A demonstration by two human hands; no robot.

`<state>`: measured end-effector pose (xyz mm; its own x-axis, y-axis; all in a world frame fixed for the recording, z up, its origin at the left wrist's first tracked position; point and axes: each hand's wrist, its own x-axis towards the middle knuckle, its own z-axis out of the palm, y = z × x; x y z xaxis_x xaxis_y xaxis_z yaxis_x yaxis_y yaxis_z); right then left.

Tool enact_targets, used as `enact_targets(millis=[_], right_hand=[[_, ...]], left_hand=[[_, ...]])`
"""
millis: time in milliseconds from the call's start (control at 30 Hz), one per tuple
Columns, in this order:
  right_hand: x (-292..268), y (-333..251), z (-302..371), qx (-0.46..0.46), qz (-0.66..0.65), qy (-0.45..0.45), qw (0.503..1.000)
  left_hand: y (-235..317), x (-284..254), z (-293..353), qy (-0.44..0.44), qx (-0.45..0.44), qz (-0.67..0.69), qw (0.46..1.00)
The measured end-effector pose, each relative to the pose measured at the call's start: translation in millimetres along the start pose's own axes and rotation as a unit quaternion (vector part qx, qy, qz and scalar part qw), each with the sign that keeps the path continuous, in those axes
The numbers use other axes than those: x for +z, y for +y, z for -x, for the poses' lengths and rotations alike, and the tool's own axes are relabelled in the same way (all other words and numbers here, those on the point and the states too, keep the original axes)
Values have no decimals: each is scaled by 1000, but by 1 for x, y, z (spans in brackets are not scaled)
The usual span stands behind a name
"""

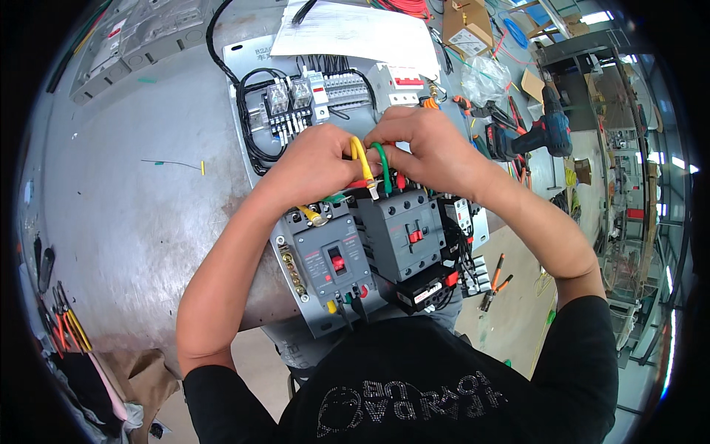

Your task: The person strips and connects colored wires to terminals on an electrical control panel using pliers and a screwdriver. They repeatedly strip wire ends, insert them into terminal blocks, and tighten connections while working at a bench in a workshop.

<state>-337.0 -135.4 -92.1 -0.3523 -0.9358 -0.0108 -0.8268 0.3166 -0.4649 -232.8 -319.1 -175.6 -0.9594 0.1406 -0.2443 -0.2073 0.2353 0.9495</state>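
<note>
Both of my hands meet above a grey mounting plate [314, 323] that carries electrical parts. My left hand [318, 159] is closed, its fingertips pinching a yellow cable [359, 153] that bends over toward me and ends in a bare metal lug. Opposite it, my right hand [425, 144] is closed at a green cable [383, 164], whose lower end goes down to the top of a grey contactor [403, 235]. Red-sleeved cable ends show beside it. Left of the contactor sits a grey circuit breaker [330, 255] with a red toggle. My fingers partly hide where the cables run.
Relays [288, 96], a terminal row [347, 89] and a white breaker [397, 85] fill the plate's far part, with paper sheets [355, 37] overlapping its edge. A cordless drill [536, 133] lies right. Screwdrivers and pliers [70, 322] hang at the table's left edge.
</note>
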Motion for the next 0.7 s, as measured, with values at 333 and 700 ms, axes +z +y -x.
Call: enact_targets(millis=[333, 700], right_hand=[[14, 0, 9, 16, 66, 28, 997], [-31, 21, -6, 205, -349, -110, 908]], left_hand=[[-3, 9, -4, 21, -20, 38, 999], [11, 5, 5, 61, 17, 49, 997]])
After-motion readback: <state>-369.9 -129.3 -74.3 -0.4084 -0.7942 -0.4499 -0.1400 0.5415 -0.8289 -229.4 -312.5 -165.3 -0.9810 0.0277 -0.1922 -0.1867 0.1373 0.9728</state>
